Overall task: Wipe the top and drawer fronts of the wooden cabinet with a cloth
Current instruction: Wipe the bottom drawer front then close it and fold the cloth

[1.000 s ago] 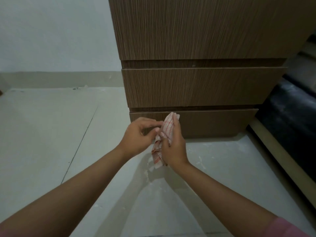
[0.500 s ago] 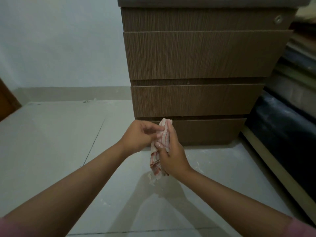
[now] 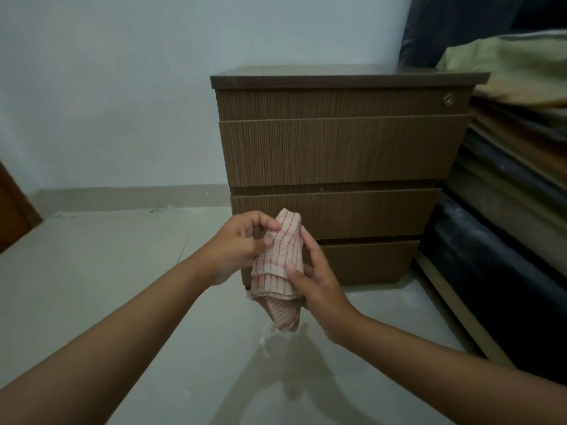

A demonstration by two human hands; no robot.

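Both hands meet in front of the cabinet (image 3: 343, 148), above the floor (image 3: 92, 271), with a cloth (image 3: 280, 265) bunched between them. The cloth is pale with thin red checks, gathered into an upright roll whose loose end hangs down below the hands. The left hand (image 3: 242, 243) sits to the left of the cloth, fingers curled, pinching its upper edge between thumb and fingertips. The right hand (image 3: 319, 277) is on the other side, wrapped round the cloth from the right, with its thumb pressed across the front of the folds.

Beyond the hands stands the wooden cabinet, apart from the cloth. Its dark top (image 3: 349, 75) is above and beyond the hands, and its drawer fronts are closed. A small round lock (image 3: 448, 100) sits at the upper right of the top front. To the right of the right hand, beside the cabinet, lies a stack of dark and tan mattresses (image 3: 506, 179). A pale wall (image 3: 122, 87) rises behind.
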